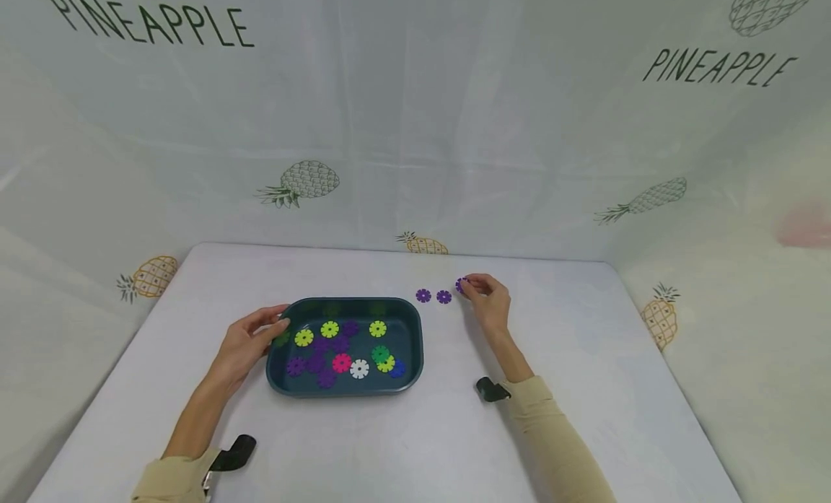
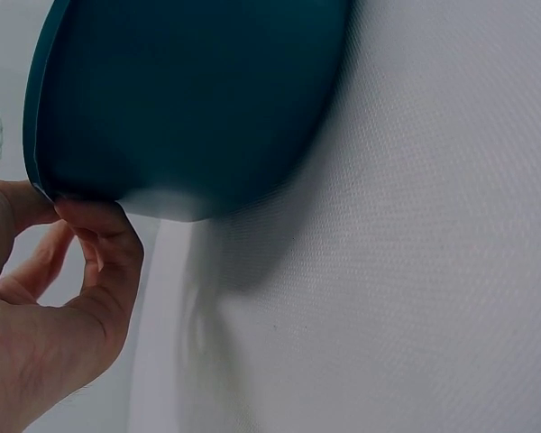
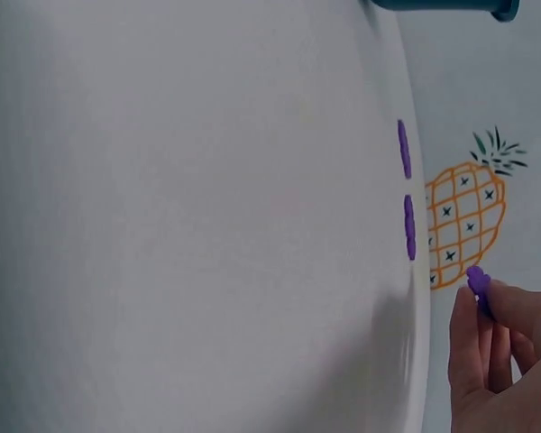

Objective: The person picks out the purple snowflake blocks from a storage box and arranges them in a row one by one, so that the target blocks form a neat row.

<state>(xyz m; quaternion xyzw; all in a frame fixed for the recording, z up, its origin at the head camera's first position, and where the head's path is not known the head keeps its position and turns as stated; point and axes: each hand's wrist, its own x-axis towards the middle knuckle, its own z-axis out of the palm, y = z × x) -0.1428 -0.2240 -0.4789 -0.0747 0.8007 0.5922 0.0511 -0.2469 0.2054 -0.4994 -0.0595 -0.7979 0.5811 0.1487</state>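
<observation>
My left hand (image 1: 242, 348) pinches the left rim of a dark teal tray (image 1: 344, 390), thumb over the edge and fingers beneath it in the left wrist view. Inside the tray lie several notched flower-like discs: purple, yellow, green, a pink disc (image 1: 341, 363), a white disc (image 1: 359, 369) and a blue disc (image 1: 398, 369). Right of the tray, my right hand (image 1: 491, 304) holds a purple disc (image 3: 479, 281) between thumb and fingers, above the table. Two more purple discs lie flat in a row between tray and hand, one purple disc (image 1: 423, 295) left of the other purple disc (image 1: 444, 297).
The white table (image 1: 415, 452) has its far edge just behind the discs. A pale curtain (image 1: 415, 128) printed with pineapples hangs around it. Each wrist wears a black camera mount, the left mount (image 1: 236, 452) near the table's front and the right mount (image 1: 491, 390) beside the sleeve.
</observation>
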